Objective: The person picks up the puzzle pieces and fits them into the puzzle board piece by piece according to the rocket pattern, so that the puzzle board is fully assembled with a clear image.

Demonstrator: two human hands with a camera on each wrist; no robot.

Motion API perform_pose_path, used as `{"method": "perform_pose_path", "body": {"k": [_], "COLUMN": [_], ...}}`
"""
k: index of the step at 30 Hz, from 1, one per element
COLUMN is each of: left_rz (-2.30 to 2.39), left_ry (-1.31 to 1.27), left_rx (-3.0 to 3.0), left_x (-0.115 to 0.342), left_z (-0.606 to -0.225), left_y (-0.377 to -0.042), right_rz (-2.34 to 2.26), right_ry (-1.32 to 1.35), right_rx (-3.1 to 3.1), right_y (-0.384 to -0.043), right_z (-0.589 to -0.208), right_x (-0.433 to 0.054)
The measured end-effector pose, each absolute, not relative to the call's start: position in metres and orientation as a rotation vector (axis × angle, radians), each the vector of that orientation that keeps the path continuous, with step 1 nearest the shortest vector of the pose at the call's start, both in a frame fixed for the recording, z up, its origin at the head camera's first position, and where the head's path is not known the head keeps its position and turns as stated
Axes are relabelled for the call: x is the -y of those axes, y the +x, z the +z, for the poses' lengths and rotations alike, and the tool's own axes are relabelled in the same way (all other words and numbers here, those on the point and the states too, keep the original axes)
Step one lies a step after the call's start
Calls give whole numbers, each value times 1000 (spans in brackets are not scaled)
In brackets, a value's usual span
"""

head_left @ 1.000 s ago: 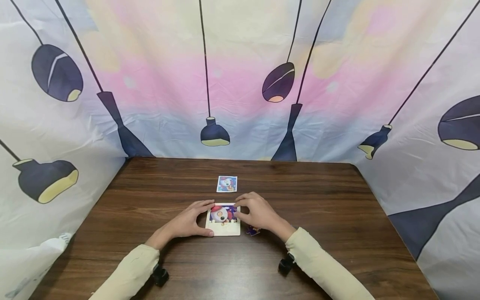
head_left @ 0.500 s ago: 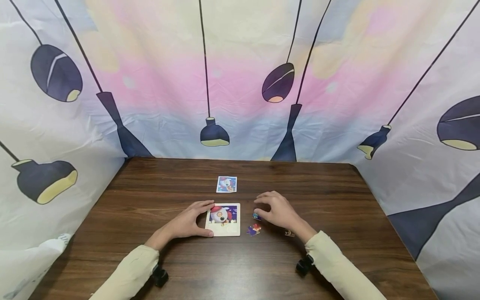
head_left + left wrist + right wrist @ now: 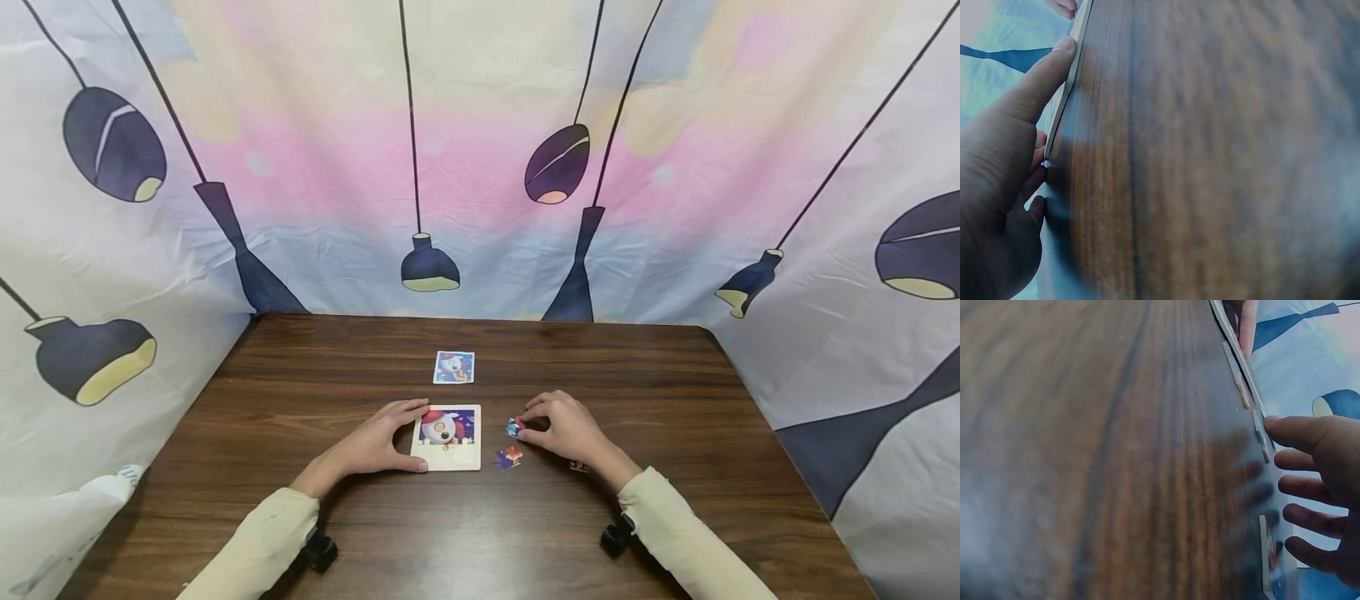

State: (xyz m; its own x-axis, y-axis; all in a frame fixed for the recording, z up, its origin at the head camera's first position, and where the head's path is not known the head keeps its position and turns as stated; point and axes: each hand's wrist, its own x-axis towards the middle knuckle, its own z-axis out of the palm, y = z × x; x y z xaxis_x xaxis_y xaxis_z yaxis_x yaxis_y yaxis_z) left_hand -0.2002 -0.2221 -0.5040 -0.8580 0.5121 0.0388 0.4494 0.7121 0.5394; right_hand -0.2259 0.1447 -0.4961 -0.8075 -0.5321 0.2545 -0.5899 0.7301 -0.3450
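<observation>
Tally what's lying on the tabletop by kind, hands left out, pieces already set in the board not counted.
Puzzle board, partly filled: 1
Picture card: 1
Loose puzzle pieces in view: 3
Total: 5

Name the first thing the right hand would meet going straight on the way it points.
The right hand would likely meet the blue-and-red puzzle piece first; whether it already touches is unclear. Beyond that, roughly in line, lies the puzzle tray.

Puzzle tray [image 3: 454,459] on table [image 3: 465,533], card [image 3: 454,367] behind it, loose pieces [image 3: 508,457] right of it
</observation>
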Motion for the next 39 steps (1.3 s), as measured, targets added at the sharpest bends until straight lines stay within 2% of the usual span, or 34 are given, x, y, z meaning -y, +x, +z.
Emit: {"method": "perform_pose_path", "body": {"k": [39], "left_rz": [835], "left_ry": [798], "left_rx": [-2804], "left_x": [222], "left_z": [-503], "left_y": [-199], "right_rz": [562], "right_ry": [1001], "right_rx": [2805], "right_y": [-230], "right_z": [-493], "right_x": [-141]}}
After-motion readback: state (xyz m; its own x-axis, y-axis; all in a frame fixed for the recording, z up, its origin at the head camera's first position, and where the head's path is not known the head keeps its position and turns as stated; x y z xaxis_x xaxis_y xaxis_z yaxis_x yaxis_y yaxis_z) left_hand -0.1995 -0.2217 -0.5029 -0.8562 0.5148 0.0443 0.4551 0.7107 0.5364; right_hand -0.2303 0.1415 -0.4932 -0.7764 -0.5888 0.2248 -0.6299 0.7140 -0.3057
